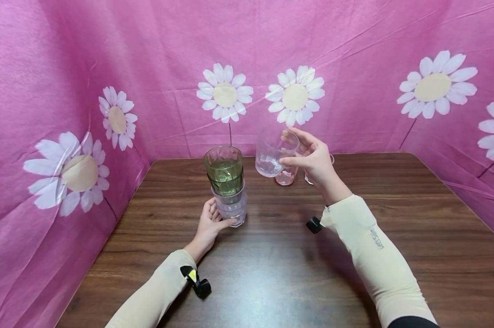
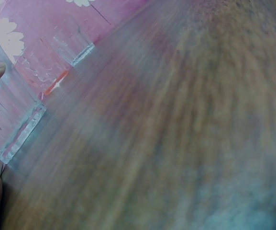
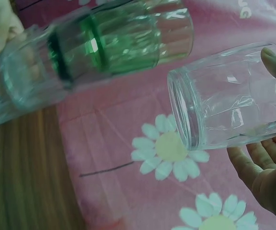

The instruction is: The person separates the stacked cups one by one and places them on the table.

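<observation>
My left hand [image 1: 212, 222] grips the lower part of a stack of nested glasses, thumb in front and fingers behind. The bottom of the stack is a clear glass [image 1: 232, 212], and a green glass [image 1: 224, 169] sits in the upper part. In the right wrist view the stack's green section [image 3: 128, 43] ends in a paler rim. My right hand [image 1: 312, 159] holds a tilted clear drinking glass [image 1: 267, 155] above the table, to the right of the stack. The thumb and fingers lie on opposite sides of this glass [image 3: 233, 96].
A pink glass [image 1: 285, 177] stands on the wooden table [image 1: 271, 269] behind the held glass. Another clear glass [image 2: 73, 43] stands beyond it, mostly hidden by my right hand in the head view. A pink cloth [image 1: 169, 45] with daisies hangs around the table.
</observation>
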Demonstrator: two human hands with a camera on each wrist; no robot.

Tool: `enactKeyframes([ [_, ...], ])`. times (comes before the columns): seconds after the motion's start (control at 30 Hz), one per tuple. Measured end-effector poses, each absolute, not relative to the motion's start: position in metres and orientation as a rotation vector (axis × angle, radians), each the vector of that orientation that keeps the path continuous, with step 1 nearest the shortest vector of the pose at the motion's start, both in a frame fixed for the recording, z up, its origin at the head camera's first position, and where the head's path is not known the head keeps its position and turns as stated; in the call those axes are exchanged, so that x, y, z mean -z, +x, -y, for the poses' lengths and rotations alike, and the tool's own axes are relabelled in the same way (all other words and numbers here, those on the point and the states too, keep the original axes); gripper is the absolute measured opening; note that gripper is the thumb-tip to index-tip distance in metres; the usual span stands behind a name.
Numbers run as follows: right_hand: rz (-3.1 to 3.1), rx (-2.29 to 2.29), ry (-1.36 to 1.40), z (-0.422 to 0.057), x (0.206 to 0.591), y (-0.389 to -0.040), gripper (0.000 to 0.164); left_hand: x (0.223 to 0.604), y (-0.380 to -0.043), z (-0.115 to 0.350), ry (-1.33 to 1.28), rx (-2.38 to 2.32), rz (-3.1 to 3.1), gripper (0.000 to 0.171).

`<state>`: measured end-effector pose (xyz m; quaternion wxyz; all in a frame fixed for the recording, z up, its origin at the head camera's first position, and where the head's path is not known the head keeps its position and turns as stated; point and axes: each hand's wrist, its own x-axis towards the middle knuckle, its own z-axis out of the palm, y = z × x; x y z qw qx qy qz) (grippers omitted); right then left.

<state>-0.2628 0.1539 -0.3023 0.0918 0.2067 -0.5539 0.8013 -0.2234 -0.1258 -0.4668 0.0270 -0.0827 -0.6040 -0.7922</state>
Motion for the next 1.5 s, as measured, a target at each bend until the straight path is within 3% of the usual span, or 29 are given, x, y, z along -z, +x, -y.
enactKeyframes([
  [0.8, 1.779, -2.321, 0.485, -0.206, 0.363, -0.257, 0.073, 0.467, -0.223, 0.127, -0.217, 2.439, 1.888, 0.080],
  [1.5, 1.747, -2.370, 0.446, -0.251, 0.384, -0.243, 0.071, 0.468, -0.224, 0.126, -0.251, 2.453, 1.873, 0.079],
])
